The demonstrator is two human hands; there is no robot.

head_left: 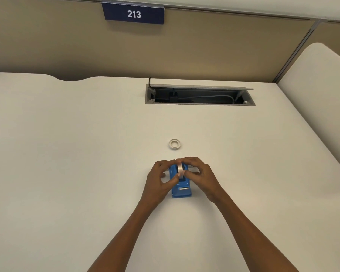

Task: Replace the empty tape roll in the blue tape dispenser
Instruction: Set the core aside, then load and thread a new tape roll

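Your tape dispenser (180,185) stands on the desk (67,154), dead centre and close to you. Your left hand (159,180) flanks its left side, your right hand (199,174) its right, and the tape roll (180,169) sits on top between your fingers. Just behind lies the empty core (174,144). Farther back and to the right, the cable tray (199,95) is sunk into the desk; above the partition behind hangs the number plate (133,14).

white desk (67,154) with blue tape dispenser (180,190), empty tape core (174,144) beyond it, apart
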